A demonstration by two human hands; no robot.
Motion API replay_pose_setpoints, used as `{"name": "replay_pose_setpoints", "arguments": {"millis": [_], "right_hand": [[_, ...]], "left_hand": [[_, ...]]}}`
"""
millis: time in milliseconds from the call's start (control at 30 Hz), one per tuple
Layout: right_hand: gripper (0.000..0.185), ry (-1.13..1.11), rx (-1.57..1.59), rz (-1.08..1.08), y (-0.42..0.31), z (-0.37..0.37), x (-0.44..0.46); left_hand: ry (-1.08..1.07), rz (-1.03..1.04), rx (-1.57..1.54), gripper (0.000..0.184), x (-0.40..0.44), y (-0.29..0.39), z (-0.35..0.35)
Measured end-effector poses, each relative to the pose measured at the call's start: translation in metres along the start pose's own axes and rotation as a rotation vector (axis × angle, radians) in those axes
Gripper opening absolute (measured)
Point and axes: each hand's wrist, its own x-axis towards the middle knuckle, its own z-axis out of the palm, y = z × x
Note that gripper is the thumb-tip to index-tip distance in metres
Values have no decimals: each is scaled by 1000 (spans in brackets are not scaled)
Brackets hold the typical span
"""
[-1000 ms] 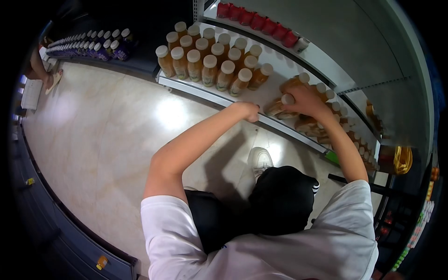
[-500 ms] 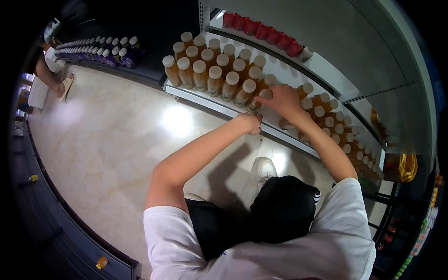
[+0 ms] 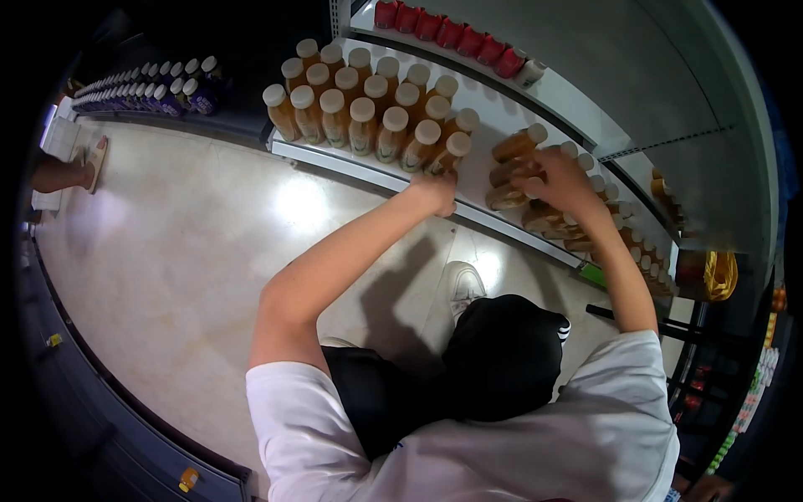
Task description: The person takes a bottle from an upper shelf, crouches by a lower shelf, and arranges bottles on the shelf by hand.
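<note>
Head view: person's two bare hands at a white shelf [image 3: 478,180] bearing amber bottles with pale caps. Upright group [image 3: 362,125] stands in close rows on the left part of the shelf; second group [image 3: 548,219], tilted or lying, on the right part. Bare strip of shelf between the two.

Left hand [image 3: 435,194]: at the shelf's front edge, fingers curled by the base of the end bottle [image 3: 452,151] of the upright group; cannot tell whether it grips. Right hand [image 3: 565,180]: reaches over the near end of the tilted group, fingers bent about a low-lying bottle [image 3: 505,199]; firmness of grip cannot be told, fingers partly hidden.

Surroundings: red containers [image 3: 449,34] in a row on the shelf above; purple bottles [image 3: 201,96] at far left; another person's foot [image 3: 98,165] on the floor [image 3: 167,226].
</note>
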Motion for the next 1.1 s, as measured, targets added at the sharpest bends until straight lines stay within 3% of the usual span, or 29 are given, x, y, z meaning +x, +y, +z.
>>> {"name": "replay_pose_setpoints", "arguments": {"millis": [133,267,333,400,600,667,767,800,867,933,1033,1100], "right_hand": [[53,68,-189,-102,37,30,-33],[50,84,75,-92,41,36,-22],[49,58,184,-71,33,36,-12],[48,131,82,-72,26,38,0],[51,365,19,-12,23,34,50],[50,206,-18,70,24,21,69],[48,168,61,91,24,16,98],[48,172,68,92,29,20,108],[44,343,45,-48,41,35,131],[44,370,53,-83,45,40,149],[43,363,95,-125,39,33,161],[44,309,194,-107,28,28,166]], "left_hand": [[102,157,-46,58,19,6,14],[189,449,-145,47,28,23,25],[203,429,-141,48,23,38,25],[227,397,-133,48,19,45,22],[452,194,-556,54,13,37,16],[488,220,-575,61,31,29,24],[488,223,-613,68,45,29,20],[581,232,-651,71,45,33,16],[681,244,-683,73,51,40,7],[641,185,-890,76,59,41,-1],[713,99,-950,80,62,57,-7],[638,30,-766,87,52,67,-24]]}}
